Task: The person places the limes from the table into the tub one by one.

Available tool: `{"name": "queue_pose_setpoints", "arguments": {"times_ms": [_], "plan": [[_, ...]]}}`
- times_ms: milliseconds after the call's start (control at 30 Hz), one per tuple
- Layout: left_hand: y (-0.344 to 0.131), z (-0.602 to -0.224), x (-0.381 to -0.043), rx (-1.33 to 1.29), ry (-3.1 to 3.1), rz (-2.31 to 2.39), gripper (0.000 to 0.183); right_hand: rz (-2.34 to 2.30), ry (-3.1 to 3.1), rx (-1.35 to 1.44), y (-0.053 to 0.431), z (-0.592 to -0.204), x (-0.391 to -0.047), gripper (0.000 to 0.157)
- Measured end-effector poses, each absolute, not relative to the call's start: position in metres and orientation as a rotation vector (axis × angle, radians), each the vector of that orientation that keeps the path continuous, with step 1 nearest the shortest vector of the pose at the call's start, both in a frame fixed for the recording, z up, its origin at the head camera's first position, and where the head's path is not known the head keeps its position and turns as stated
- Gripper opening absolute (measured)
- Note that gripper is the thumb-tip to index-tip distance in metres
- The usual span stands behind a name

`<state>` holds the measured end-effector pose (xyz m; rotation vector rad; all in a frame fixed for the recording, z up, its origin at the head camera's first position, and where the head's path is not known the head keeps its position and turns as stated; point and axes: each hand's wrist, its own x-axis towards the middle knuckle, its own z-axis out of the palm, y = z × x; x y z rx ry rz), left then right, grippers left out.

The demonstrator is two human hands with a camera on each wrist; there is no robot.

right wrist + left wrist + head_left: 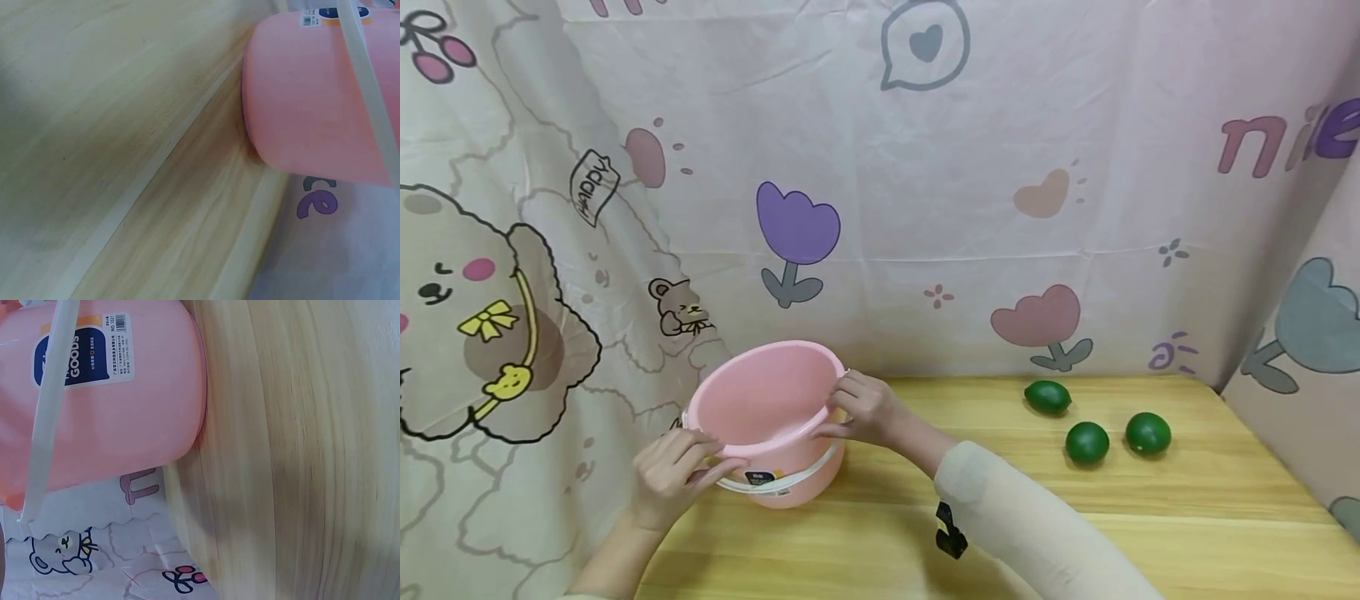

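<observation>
A pink plastic bucket (805,475) stands at the left of the wooden table, its mouth facing up and toward the head camera. My left hand (672,471) grips its rim at the near left, fingers over the edge and thumb outside. On the rim's right side my right hand (867,408) pinches the edge in the same way. The white handle (47,406) hangs down across the bucket's front, over a printed label (119,350). In the right wrist view the bucket's lower side (312,119) shows close to the tabletop; neither hand's fingers appear there.
Three green limes, one at the back (1047,397), one in front (1087,443) and one to the right (1147,433), lie on the right of the table (1187,517). A patterned cloth (887,183) hangs behind and along both sides. Near my right sleeve is a small black object (951,533).
</observation>
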<state>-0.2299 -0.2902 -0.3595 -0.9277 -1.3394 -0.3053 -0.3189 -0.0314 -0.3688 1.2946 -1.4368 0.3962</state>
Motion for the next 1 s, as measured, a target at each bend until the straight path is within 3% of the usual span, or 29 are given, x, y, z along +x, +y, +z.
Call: {"name": "queue_pose_setpoints", "arguments": {"times_ms": [1000], "plan": [[-0.267,-0.366,-0.231,-0.884,-1.27,-0.396,0.047,0.382,-1.437,1.284,-0.013,-0.372,-0.314,0.044]]}}
